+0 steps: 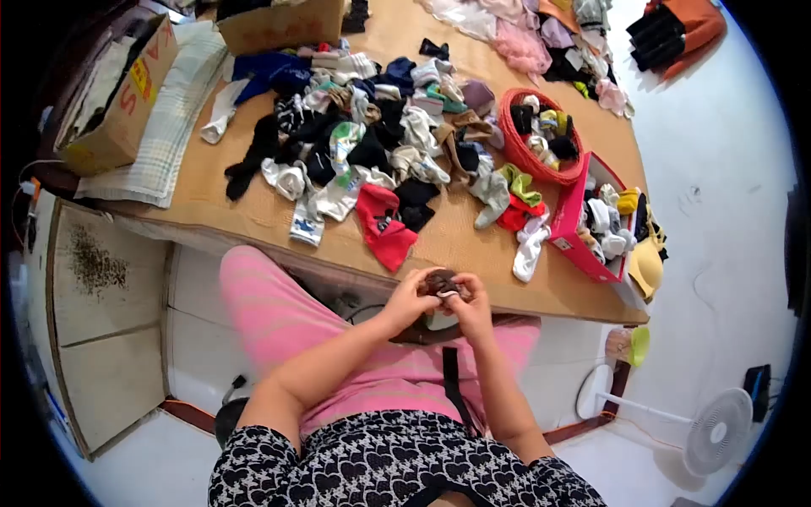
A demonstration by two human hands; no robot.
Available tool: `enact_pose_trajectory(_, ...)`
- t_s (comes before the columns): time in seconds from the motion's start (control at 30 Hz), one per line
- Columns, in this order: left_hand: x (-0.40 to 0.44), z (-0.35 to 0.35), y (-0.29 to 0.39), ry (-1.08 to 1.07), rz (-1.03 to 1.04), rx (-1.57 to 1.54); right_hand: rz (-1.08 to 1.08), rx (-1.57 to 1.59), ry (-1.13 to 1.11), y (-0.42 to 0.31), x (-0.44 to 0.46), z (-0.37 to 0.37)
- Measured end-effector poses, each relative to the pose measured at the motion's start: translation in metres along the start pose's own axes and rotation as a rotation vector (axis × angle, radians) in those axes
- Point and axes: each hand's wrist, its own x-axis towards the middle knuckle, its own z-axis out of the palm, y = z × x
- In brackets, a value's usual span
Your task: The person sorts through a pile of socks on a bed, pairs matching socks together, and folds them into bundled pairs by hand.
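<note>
Brown bundle of cloth sits between our two hands, over our lap and just beside the near edge of the table. Starting at the left, we have a cardboard box with red lettering, and beside it a checked cloth lying on the table. Next comes a loose heap of socks, black, white, grey and other colours, with a red cloth piece at its near side. Our left hand pinches the bundle from the left, fingers curled around it; our right hand grips its other side, and a thin pale strip shows near our thumbs. Farther right, we see a white sock near the table edge, a red basket holding small bundles, then a pink box filled with more, and a yellow padded cup beside it. Rightmost, a white fan stands apart from the table.
</note>
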Motion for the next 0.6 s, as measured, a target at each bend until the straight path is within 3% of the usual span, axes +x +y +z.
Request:
enact_pose_trajectory(0.1, 0.004, -0.005, 0.006, 0.033, 0.001, 0.165, -0.033, -0.102, 0.136, -0.043, 0.031, -0.021)
enact_pose_trajectory(0.17, 0.007, -0.018, 0.008, 0.076, 0.202, 0.528, -0.203, -0.035, 0.203, -0.07, 0.071, -0.05)
enact_pose_trajectory(0.23, 0.009, -0.03, 0.018, 0.124, 0.198, 0.578, -0.439, 0.033, 0.307, -0.118, 0.099, -0.055)
enact_pose_trajectory(0.33, 0.019, -0.044, 0.026, 0.236, 0.209, 0.56, -0.531, 0.176, 0.411, -0.154, 0.12, -0.045)
enact_pose_trajectory(0.4, 0.021, -0.05, 0.043, 0.357, 0.289, 0.432, -0.499, 0.04, 0.393, -0.144, 0.128, -0.031)
enact_pose_trajectory(0.5, 0.034, -0.071, 0.062, 0.516, 0.423, 0.551, -0.365, -0.238, 0.267, -0.075, 0.131, -0.015)
enact_pose_trajectory(0.53, 0.035, -0.07, 0.082, 0.579, 0.447, 0.624, -0.437, -0.438, 0.239, -0.044, 0.132, -0.011)
enact_pose_trajectory(0.6, 0.05, -0.082, 0.097, 0.611, 0.501, 0.729, -0.495, -0.513, 0.212, 0.004, 0.12, 0.007)
